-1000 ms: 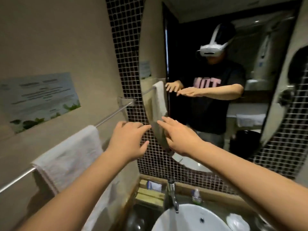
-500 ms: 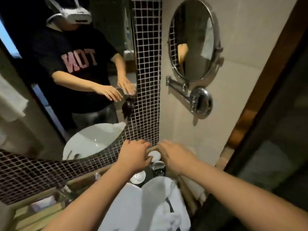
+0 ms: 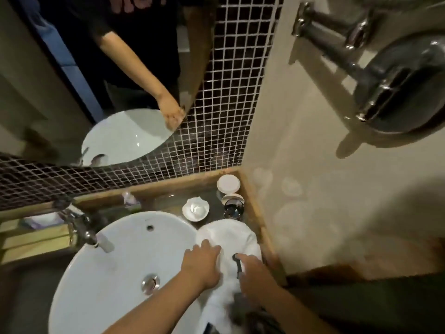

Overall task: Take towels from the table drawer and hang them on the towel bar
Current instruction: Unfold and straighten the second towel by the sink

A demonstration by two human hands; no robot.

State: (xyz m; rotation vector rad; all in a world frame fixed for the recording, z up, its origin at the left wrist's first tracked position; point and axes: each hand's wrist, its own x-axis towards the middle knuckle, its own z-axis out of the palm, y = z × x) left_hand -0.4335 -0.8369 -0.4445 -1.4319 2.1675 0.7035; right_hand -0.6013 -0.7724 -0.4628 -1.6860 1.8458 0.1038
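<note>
A white towel [image 3: 227, 233] lies bunched on the counter just right of the wash basin, with its lower part trailing toward me between my arms. My left hand [image 3: 201, 265] rests on its left side, fingers curled onto the cloth. My right hand [image 3: 255, 273] holds its right side, next to a small dark loop [image 3: 237, 263] on the fabric. The towel bar and the drawer are out of view.
A white basin [image 3: 115, 266] with a chrome faucet [image 3: 83, 229] fills the lower left. Behind the towel stand a small white dish [image 3: 195, 209], a lidded cup [image 3: 228, 184] and a glass [image 3: 233, 208]. A chrome mirror arm [image 3: 385, 75] juts from the right wall.
My view has swung from the towel bar on the left wall, right and down to the counter. Both hands have dropped onto the white towel beside the basin.
</note>
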